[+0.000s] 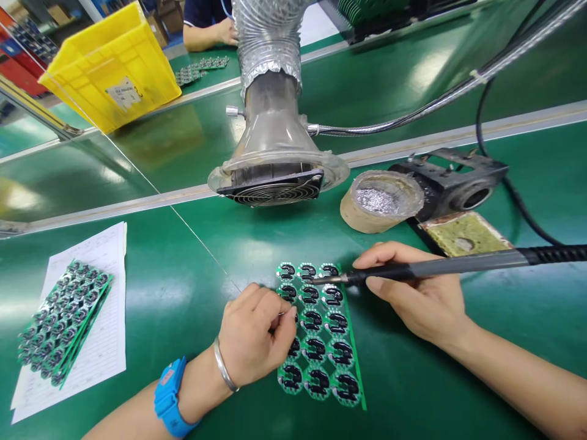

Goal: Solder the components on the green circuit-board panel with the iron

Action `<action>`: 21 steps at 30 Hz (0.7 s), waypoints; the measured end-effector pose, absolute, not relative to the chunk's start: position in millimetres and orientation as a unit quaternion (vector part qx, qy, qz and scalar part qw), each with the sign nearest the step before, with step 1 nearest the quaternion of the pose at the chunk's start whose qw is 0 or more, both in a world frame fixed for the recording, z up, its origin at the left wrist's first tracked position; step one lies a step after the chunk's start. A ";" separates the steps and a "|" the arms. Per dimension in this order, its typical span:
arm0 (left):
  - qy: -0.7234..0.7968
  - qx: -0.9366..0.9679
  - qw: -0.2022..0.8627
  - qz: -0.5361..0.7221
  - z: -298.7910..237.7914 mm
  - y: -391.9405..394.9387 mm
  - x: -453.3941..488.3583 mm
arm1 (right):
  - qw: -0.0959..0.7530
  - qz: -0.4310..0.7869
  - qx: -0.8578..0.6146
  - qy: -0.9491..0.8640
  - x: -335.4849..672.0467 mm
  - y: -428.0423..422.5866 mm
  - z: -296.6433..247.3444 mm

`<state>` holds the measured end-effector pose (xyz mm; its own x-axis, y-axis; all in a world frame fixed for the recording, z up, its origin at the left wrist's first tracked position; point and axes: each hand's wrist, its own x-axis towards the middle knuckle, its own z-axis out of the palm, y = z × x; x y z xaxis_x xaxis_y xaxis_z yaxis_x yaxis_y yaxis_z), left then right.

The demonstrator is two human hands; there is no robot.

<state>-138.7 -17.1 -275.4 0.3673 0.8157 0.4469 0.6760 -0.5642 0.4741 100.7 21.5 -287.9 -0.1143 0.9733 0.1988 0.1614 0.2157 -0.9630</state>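
Note:
A panel of small round circuit boards (316,348) lies flat on the green bench, each board carrying dark parts. My right hand (422,299) is closed round a soldering iron (435,266), whose tip is over the panel's upper rows; whether it touches cannot be made out. At the panel's left edge, my left hand (257,330) is pinched on a thin solder wire (202,243), which runs down to it from the upper left. The fingers cover some boards in the left column. A blue strap and a metal bangle are on my left wrist.
A fume extractor hood (275,134) hangs over the bench. A tub of shiny metal bits (381,201) stands by the iron stand (458,183) and its sponge (465,235). Stacked panels (64,321) lie on papers (107,342). Behind are a yellow bin (114,67) and another person's arm (206,36).

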 end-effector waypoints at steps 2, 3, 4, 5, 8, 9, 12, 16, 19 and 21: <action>0.455 0.821 0.107 0.329 -275.9 -16.4 -138.0 | 0.481 0.415 -0.464 -0.617 100.1 21.6 -286.3; 0.454 0.821 0.108 0.329 -276.1 -16.0 -137.6 | 0.482 0.413 -0.465 -0.617 100.0 21.6 -285.7; 0.453 0.821 0.110 0.330 -276.1 -15.7 -137.2 | 0.485 0.415 -0.464 -0.615 100.1 21.6 -285.4; 0.452 0.821 0.110 0.330 -276.2 -15.4 -136.8 | 0.489 0.419 -0.462 -0.610 100.4 21.4 -285.5; 0.451 0.822 0.106 0.331 -276.0 -14.8 -136.3 | 0.508 0.435 -0.460 -0.584 103.0 20.2 -287.4; 0.452 0.822 0.105 0.330 -276.1 -14.7 -136.2 | 0.513 0.440 -0.462 -0.574 104.0 19.8 -288.3; 0.449 0.824 0.105 0.330 -276.7 -14.7 -135.5 | 0.514 0.453 -0.468 -0.558 105.8 19.1 -289.9; 0.446 0.825 0.107 0.331 -277.6 -14.7 -134.0 | 0.507 0.448 -0.469 -0.567 104.3 20.1 -288.3; 0.446 0.825 0.107 0.330 -277.5 -14.7 -133.6 | 0.504 0.435 -0.467 -0.582 103.3 21.0 -286.4; 0.445 0.826 0.106 0.329 -277.2 -14.7 -133.9 | 0.502 0.428 -0.466 -0.589 103.3 21.2 -285.5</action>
